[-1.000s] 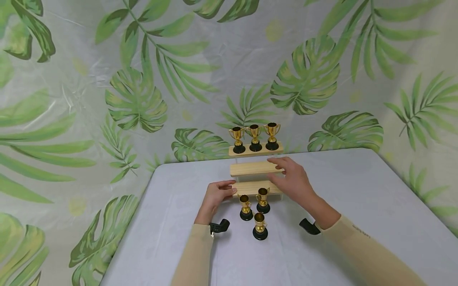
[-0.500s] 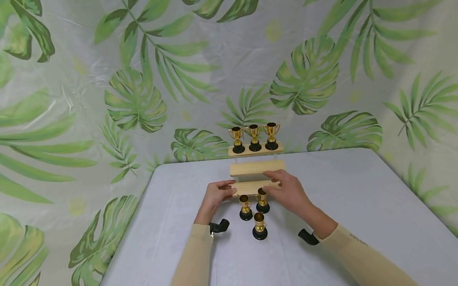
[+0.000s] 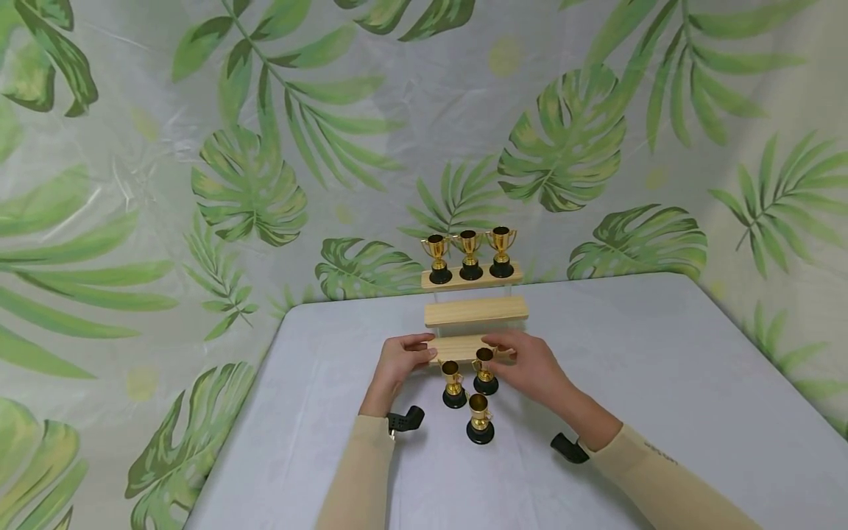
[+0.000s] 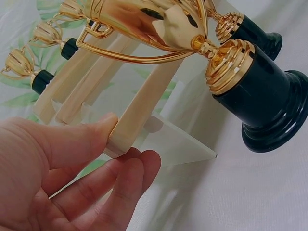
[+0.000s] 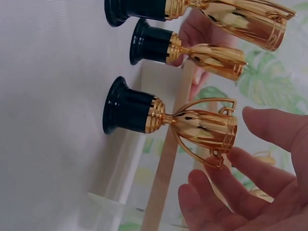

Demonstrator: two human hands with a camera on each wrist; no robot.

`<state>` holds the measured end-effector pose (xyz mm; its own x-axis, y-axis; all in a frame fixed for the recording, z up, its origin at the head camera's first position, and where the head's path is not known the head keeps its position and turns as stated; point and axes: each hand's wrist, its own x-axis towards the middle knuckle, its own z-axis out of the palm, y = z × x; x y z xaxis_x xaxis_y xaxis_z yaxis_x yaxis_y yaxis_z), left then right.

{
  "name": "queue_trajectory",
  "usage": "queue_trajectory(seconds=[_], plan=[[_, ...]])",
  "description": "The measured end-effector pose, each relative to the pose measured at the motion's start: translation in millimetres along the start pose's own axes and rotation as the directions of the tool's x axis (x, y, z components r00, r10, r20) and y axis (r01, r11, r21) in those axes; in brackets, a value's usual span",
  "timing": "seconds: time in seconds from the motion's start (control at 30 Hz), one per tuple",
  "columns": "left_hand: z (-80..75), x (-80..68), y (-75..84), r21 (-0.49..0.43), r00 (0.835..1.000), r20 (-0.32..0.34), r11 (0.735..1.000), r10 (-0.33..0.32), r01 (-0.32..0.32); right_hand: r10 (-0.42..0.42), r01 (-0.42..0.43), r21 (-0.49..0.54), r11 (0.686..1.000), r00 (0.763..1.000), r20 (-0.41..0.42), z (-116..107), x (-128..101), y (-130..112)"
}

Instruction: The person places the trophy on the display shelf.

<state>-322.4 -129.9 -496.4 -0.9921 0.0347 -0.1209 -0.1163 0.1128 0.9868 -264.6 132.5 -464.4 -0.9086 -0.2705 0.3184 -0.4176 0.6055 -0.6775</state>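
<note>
My right hand (image 3: 526,368) has its thumb and fingers spread on either side of the right-hand trophy (image 3: 486,374), fingertips by its rim and one handle; I cannot tell whether they touch it. My left hand (image 3: 400,361) pinches the left end of the lowest board (image 3: 457,347), thumb above, fingers beneath. The right-hand trophy stands on the table (image 3: 291,412), just on the near side of that board, long axis vertical, mouth up, handles pointing left-near and right-far. Beside it stand the left trophy (image 3: 453,386) and, closest to me, the near trophy (image 3: 480,419), both upright. Their cups look dark inside, contents too small to make out. Farther back comes the middle board (image 3: 475,311), then the top board (image 3: 472,285), bearing three upright trophies (image 3: 470,255) in a row
</note>
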Motion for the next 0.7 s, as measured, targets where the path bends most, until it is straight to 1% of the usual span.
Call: queue_trajectory(seconds=[0.1, 0.13, 0.33, 0.53, 0.7], plan=[[0.1, -0.2, -0.7, -0.001, 1.0, -0.006, 1.0, -0.007, 0.007, 0.0, 0.0, 0.002, 1.0, 1.0, 0.013, 1.8, -0.4, 1.3], [-0.2, 2.9, -5.2, -0.007, 1.0, -0.008, 1.0, -0.004, 0.004, 0.004, -0.004, 0.003, 1.0, 1.0, 0.015, 2.4, -0.3, 1.3], [-0.6, 3.2, -7.6, -0.013, 1.0, 0.009, 1.0, 0.001, -0.001, 0.028, -0.028, 0.02, 0.999, 0.999, 0.016, 6.9, -1.8, 4.7], [-0.9, 3.7, -7.9, -0.016, 1.0, 0.018, 1.0, 0.01, -0.01, 0.057, -0.057, 0.035, 0.998, 0.998, 0.01, 9.5, -2.0, 6.3], [-1.8, 4.3, -6.6, -0.023, 0.999, 0.023, 0.999, 0.024, -0.024, 0.053, -0.053, 0.026, 0.998, 0.999, -0.005, 9.9, -0.2, 5.3]])
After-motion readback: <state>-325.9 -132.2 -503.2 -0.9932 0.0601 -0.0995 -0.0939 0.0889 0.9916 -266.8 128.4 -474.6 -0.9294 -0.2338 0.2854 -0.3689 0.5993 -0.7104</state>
